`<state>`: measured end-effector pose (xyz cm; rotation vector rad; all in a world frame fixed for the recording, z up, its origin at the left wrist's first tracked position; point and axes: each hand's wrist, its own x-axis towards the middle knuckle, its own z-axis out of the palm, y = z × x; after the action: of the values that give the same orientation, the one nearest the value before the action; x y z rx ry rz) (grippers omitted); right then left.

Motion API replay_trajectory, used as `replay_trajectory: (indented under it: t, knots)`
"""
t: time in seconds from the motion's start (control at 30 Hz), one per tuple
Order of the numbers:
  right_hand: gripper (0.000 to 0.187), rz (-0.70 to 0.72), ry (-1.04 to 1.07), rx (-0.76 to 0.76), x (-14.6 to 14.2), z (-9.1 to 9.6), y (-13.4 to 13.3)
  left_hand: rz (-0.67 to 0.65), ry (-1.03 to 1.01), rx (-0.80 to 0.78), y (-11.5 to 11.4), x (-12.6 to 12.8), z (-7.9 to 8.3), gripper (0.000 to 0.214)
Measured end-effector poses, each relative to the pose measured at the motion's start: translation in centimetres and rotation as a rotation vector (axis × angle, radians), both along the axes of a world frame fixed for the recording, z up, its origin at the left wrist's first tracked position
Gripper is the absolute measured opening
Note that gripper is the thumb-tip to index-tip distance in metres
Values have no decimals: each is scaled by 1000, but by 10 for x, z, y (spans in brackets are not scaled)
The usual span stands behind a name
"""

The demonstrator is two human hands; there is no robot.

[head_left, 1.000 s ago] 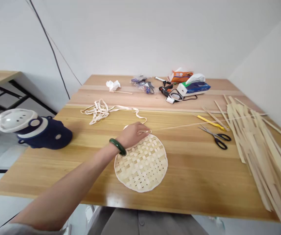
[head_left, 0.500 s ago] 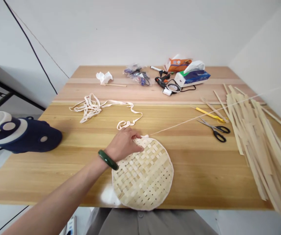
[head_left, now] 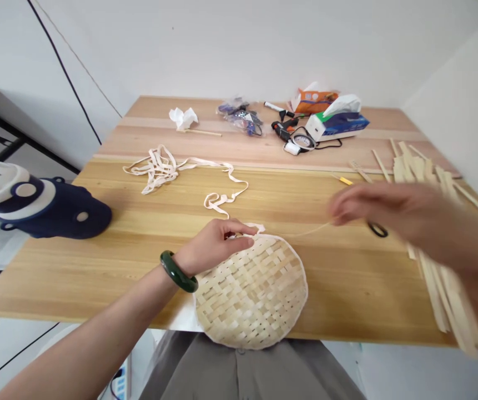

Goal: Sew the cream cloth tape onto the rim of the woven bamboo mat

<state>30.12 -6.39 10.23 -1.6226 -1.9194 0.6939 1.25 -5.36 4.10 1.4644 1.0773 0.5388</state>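
A round woven bamboo disc [head_left: 251,294] edged with pale cloth tape lies at the table's front edge, its lower rim over my lap. My left hand [head_left: 216,245], wearing a green bangle, pinches its top rim where the tape is. From that rim a thin thread [head_left: 311,230] runs right to my right hand [head_left: 392,214]. That hand is in the air, smeared by motion, with its fingertips closed on the thread. Whether they also hold a needle cannot be seen. Loose cloth tape [head_left: 161,171] trails from the rim into a tangled heap at the upper left.
Bamboo strips [head_left: 438,283] are piled at right, partly behind my right hand. Scissors [head_left: 377,229] show only a black handle loop. At the back are a glue gun [head_left: 284,129], tissue packs [head_left: 338,125] and bagged items [head_left: 242,116]. A navy bear-shaped object [head_left: 72,208] stands left.
My right hand has come into view from the right, and the taut thread now sags. My left hand still grips the rim; the disc's lower edge has tipped towards my lap.
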Motion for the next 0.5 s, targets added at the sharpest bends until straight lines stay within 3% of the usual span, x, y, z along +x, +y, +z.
replay_trajectory:
  t: [0.1,0.2,0.3,0.4,0.5]
  knots:
    - [22,246,96,-242,-38,-27,-15,-11,-79,-93,0,-1,3,20]
    - [23,263,183,-375,-64,-43,-30,-77,-146,-206,4,-1,7,18]
    - [20,260,197,-336,-72,-43,-36,-85,-162,-290,11,4,9,22]
    - [19,290,183,-300,-71,-38,-37,-12,-184,-327,20,14,8,22]
    - [19,287,188,-312,-67,-36,-37,155,-151,-201,28,20,8,24]
